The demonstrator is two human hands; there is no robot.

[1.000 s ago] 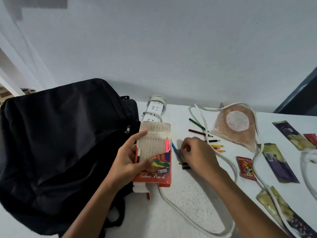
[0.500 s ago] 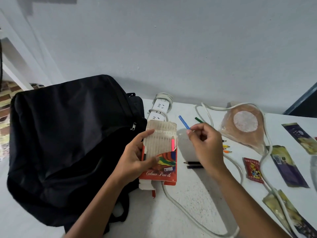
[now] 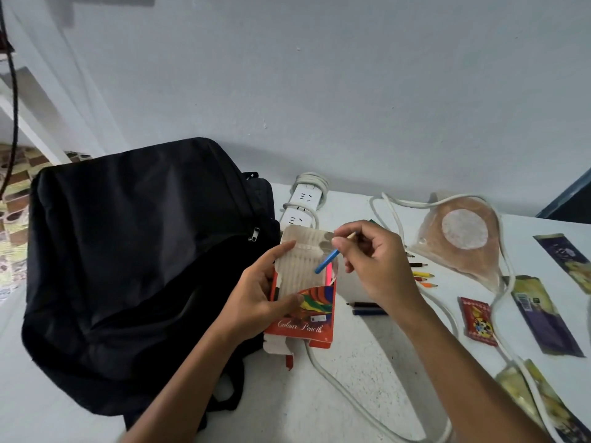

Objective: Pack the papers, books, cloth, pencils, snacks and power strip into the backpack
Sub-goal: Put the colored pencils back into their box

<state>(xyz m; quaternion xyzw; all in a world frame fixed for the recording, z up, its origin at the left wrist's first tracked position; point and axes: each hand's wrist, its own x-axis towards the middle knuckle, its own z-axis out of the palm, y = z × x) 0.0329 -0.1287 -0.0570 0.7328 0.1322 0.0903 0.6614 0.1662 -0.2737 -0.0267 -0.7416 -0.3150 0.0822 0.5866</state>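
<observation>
Left hand (image 3: 259,302) curled round red cardboard "Colour Pencils" box (image 3: 303,302), tray slid out and tilted as a target. Right hand (image 3: 374,266) pinching short blue pencil (image 3: 326,262), aimed at an empty groove. Soft black backpack (image 3: 134,251) alongside on white counter (image 3: 367,362), ready for packing.

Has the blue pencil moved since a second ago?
Yes. The blue pencil, then on the table beside the pencil box, is now lifted over the box's tray.

The right hand (image 3: 374,263) hides part of the loose pencils (image 3: 423,276), and the frame's right edge crops the snack packets (image 3: 575,263).
</observation>
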